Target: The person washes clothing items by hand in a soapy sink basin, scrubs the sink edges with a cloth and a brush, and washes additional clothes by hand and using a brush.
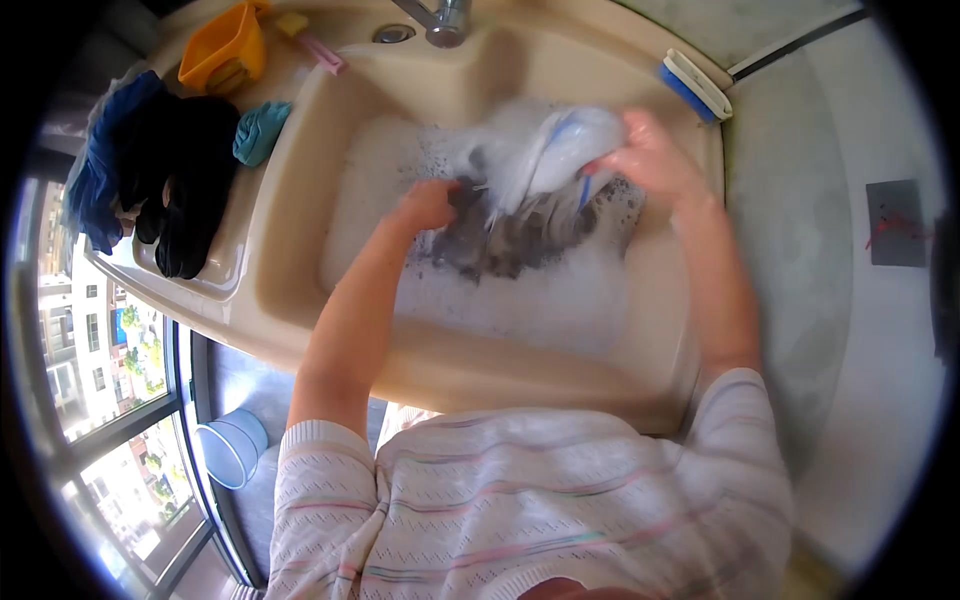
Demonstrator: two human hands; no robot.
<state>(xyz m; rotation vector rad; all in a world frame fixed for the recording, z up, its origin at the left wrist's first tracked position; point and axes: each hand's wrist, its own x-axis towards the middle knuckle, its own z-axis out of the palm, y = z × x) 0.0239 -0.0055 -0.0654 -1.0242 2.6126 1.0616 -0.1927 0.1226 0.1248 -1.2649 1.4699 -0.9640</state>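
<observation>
My right hand [655,160] grips a wet white cloth with blue stripes [575,150] and holds it up over the right part of the sink, with its lower end hanging to the water. The cloth is partly blurred. At the water's surface, left of the cloth, my left hand [430,205] has its fingers curled in. Whatever they hold, if anything, is hidden. Grey, soapy water [510,245] shows between the hands, ringed by white foam [530,310]. The beige sink [480,365] surrounds it all.
A faucet [447,22] stands at the back. On the left ledge are dark clothes [190,160], a teal cloth [262,132], an orange container [215,48] and a pink-handled brush [320,50]. A blue-white scrub brush [697,85] rests at the right rim. A bucket [232,450] is on the floor.
</observation>
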